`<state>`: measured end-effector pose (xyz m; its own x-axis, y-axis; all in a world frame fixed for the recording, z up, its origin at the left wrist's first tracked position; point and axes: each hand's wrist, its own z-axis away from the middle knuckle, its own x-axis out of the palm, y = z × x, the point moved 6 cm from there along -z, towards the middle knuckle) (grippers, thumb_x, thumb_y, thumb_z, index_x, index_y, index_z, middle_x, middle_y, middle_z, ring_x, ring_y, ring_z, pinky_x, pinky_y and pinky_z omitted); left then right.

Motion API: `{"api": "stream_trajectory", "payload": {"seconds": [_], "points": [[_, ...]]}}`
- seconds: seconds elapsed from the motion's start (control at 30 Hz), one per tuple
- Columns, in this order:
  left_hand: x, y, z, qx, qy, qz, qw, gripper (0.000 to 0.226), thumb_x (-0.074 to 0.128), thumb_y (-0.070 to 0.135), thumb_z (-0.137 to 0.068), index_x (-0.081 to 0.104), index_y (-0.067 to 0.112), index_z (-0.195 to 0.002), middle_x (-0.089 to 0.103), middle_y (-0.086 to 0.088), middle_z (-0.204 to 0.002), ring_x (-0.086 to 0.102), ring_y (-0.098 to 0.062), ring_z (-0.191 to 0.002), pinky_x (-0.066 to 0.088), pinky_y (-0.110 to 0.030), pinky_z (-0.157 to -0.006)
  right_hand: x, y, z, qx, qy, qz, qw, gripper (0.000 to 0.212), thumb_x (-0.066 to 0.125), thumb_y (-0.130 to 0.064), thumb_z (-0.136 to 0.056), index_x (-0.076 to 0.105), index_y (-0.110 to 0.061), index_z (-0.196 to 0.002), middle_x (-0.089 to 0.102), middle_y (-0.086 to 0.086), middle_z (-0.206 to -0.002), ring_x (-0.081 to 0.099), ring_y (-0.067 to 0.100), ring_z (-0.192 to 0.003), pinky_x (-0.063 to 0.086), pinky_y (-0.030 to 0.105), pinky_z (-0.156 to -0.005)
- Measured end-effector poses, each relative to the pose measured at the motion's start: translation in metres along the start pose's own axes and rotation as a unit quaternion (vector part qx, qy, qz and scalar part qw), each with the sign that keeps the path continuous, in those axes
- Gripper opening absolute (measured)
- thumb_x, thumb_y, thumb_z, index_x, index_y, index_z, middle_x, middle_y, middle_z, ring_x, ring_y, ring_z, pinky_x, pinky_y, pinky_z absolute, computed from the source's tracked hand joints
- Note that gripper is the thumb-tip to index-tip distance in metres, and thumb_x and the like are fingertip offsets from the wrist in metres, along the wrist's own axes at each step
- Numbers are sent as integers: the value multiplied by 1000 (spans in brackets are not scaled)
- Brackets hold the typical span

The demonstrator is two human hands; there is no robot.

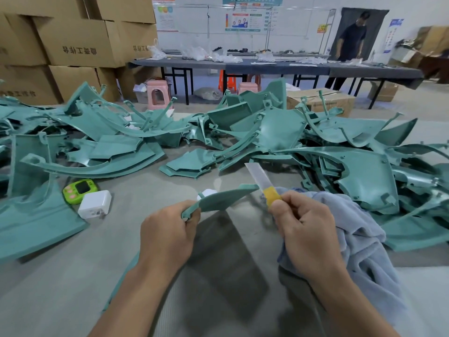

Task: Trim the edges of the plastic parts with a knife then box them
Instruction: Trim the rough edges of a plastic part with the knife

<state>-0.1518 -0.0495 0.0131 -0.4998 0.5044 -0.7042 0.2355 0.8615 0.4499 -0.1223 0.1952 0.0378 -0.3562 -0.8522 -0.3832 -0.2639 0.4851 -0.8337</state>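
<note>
Workshop view from my remote head camera: a grey work surface [73, 288] fills the foreground, with stacked cardboard boxes [77, 45] at far left, a long dark table [267, 65] along the back wall, and a person [352, 42] standing behind it. Heaps of teal plastic parts [279, 132] spread across the surface from left to right, and a carton [323, 100] sits behind them. A blue-grey cloth [364, 251] lies under and beside the right hand [303, 229]. The left hand [167, 237] has its fingers curled round the near end of one curved teal part [218, 199], held above the surface between the two hands. The right hand pinches the yellow-wrapped handle of the knife [264, 184], blade pointing up and away; the part's far tip reaches the blade's base, though I cannot tell whether they touch. A white adapter [94, 204] and a green timer [80, 189] lie touching at left.
</note>
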Motion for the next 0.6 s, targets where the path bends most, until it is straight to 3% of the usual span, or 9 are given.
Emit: {"api": "stream_trajectory", "payload": {"seconds": [0.13,0.2,0.27,0.37,0.4,0.5,0.6], "points": [[1,-6,-2,-41,-1,6,999,33,70,30,-91,57,28,-62,47,4,-48,42,-14,-46,30,-27,-46,2,19,-9,55,-10,0,998,33,63,-16,-94,53,-7,-64,40,-7,-48,31,10,-48,30,31,-49],[5,-18,-4,-135,-14,132,982,40,77,36,-81,55,12,-58,48,-1,-47,42,-15,-46,35,-32,-49,-3,26,-13,87,7,-75,993,32,62,-9,-94,56,-7,-63,41,-5,-50,31,15,-52,28,35,-54],[13,-21,-1,-232,-43,282,930,40,82,39,-77,67,2,-67,57,-1,-55,53,-15,-55,48,-36,-55,-8,26,-14,83,26,-147,985,32,59,-6,-97,65,-12,-65,45,-1,-52,34,17,-54,30,34,-52],[31,-12,11,-338,-147,441,819,24,78,34,-87,80,11,-78,74,-3,-71,71,-19,-63,58,-40,-58,-6,19,-13,45,-8,-217,975,29,59,-8,-99,70,-14,-73,46,2,-55,35,14,-53,29,22,-47],[37,-8,16,-345,-206,461,791,27,75,35,-87,80,8,-89,78,-7,-83,75,-23,-73,59,-39,-65,-4,16,-12,30,-32,-216,976,27,59,-10,-98,69,-12,-73,46,3,-54,35,15,-52,30,21,-47],[46,1,24,-283,-360,435,775,49,72,41,-79,73,8,-115,78,-4,-108,75,-20,-100,55,-32,-87,4,12,-12,4,-75,-191,979,33,61,-5,-99,67,-14,-68,55,4,-54,44,14,-53,38,22,-51],[48,1,27,-279,-382,459,752,49,71,40,-80,72,9,-119,77,-7,-113,74,-22,-104,57,-29,-80,10,8,-9,6,-105,-199,974,28,62,-3,-98,71,-10,-73,62,1,-60,54,11,-58,44,19,-57]]}}
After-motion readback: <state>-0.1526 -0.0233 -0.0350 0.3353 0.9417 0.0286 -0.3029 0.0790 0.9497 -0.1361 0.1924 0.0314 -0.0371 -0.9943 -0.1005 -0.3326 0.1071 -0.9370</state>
